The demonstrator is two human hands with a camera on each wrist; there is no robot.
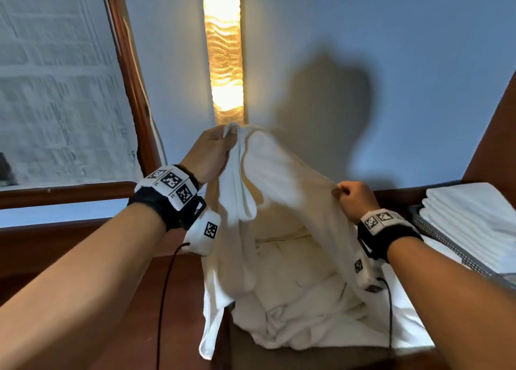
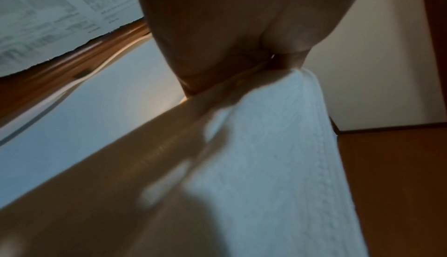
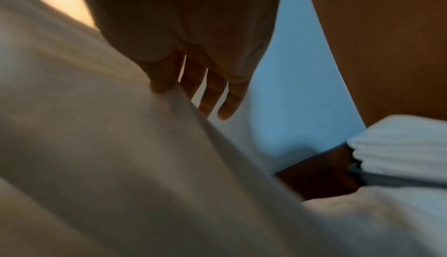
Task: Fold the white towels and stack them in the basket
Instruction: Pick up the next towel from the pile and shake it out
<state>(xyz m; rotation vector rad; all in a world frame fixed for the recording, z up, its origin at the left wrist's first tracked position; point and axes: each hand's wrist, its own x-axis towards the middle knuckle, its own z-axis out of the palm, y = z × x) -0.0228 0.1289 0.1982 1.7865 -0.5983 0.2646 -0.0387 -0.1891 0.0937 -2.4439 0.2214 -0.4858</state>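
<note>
I hold a white towel (image 1: 282,174) up in the air between both hands. My left hand (image 1: 215,152) grips a bunched corner of it at the top, high in front of the wall; the left wrist view shows the towel (image 2: 266,156) hanging from that grip. My right hand (image 1: 351,199) pinches the towel's edge lower and to the right; in the right wrist view the towel (image 3: 108,146) runs from thumb and forefinger while the other fingers (image 3: 212,93) hang straight. More white towels (image 1: 293,314) lie crumpled below. Folded towels (image 1: 474,216) are stacked in the basket (image 1: 446,241) at right.
A lit amber wall lamp (image 1: 223,51) rises behind the towel on a pale blue wall. A wood-framed window covered with newspaper (image 1: 55,85) fills the left. A dark wooden surface (image 1: 134,300) lies under the towel heap, and a wooden panel (image 1: 494,146) stands at far right.
</note>
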